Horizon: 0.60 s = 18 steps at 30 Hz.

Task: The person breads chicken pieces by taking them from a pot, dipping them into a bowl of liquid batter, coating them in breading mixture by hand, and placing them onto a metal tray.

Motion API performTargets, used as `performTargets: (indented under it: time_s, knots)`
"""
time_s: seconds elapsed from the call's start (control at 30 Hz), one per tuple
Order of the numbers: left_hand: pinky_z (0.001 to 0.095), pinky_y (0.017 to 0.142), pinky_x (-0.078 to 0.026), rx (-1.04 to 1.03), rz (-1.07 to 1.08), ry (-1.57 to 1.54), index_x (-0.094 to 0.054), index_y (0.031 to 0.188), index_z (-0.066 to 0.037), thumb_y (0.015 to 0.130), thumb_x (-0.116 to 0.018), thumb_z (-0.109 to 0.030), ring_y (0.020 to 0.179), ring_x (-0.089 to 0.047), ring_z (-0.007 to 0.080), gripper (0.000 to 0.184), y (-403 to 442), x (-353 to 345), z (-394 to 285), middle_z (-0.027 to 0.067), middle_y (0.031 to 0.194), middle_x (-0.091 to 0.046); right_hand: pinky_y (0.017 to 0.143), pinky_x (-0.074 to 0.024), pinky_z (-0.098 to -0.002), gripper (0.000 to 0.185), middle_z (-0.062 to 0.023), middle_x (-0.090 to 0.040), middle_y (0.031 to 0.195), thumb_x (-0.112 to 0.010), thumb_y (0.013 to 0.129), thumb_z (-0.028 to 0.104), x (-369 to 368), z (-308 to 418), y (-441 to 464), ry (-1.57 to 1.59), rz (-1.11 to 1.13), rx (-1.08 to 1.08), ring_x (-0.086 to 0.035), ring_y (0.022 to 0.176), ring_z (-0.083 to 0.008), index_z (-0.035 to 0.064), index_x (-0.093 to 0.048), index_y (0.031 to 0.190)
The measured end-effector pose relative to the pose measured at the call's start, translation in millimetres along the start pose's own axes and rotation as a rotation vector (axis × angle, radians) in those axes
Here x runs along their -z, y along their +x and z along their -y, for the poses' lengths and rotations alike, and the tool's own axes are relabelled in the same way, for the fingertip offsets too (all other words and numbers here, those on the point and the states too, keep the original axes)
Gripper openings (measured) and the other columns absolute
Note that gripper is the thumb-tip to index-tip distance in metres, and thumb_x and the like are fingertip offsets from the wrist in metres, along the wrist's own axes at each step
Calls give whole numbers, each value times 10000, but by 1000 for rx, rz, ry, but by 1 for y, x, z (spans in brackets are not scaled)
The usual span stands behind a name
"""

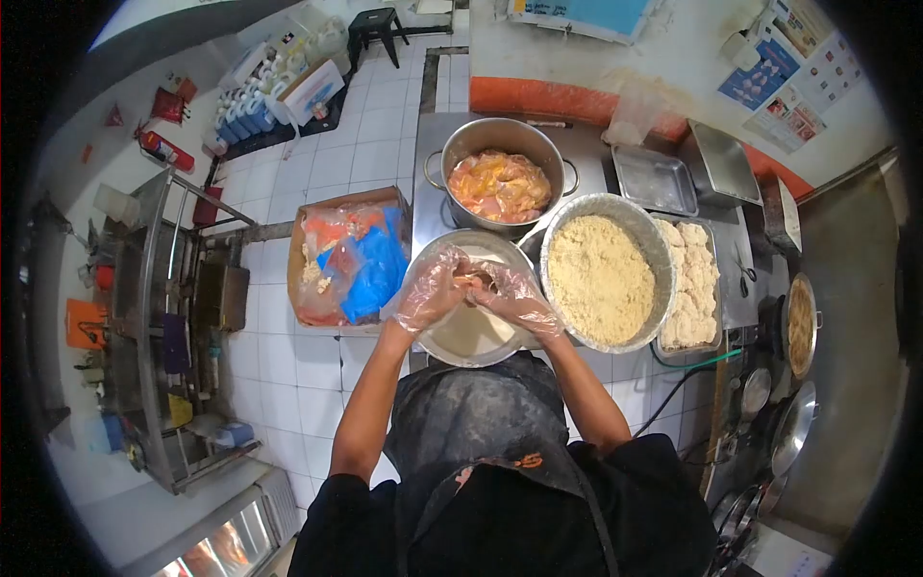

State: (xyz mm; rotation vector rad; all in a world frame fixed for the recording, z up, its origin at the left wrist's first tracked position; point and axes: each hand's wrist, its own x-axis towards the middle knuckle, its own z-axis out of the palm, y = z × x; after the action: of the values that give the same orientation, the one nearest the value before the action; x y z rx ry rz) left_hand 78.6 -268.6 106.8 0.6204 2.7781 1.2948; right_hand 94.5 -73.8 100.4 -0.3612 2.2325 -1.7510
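The person's gloved left hand (433, 290) and right hand (522, 298) meet above a bowl (471, 360) of pale liquid (471, 331); whether the grip is clamped on something, one cannot tell. Beyond, a pot (505, 135) of meat (500, 188) stands on the counter (593, 157).

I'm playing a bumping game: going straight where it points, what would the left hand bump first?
Probably the plastic-gloved right hand: the left hand points toward it over the metal bowl, though depth and anything between them are unclear.
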Motion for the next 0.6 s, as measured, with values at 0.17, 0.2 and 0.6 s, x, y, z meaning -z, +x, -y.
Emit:
performTargets:
  time_s: [0.17, 0.2, 0.6]
  knots:
    - [376, 781, -508, -168, -131, -138, -594, 1000, -34, 794, -776, -117, 896, -628, 277, 287, -5, 0, 18, 117, 946, -615, 698, -491, -362, 242, -98, -671, 769, -664, 888, 251, 6, -6, 14, -155, 114, 116, -610, 734, -147, 10, -668, 920]
    - [364, 783, -504, -135, -146, -212, -593, 997, -38, 790, -784, -113, 894, -621, 250, 292, -7, 2, 16, 99, 939, -609, 702, -492, -364, 242, -101, -670, 768, -668, 880, 250, 7, -2, 15, -155, 110, 80, -612, 735, -160, 12, -669, 925]
    - [301, 758, -553, 149, -189, -647, -560, 987, -42, 841, -772, -128, 857, -637, 168, 272, -15, 2, 35, 55, 930, -620, 759, -544, -311, 314, -119, -707, 964, -680, 923, 263, 1, 29, 17, 65, 203, 30, -672, 827, -135, -5, -658, 1085]
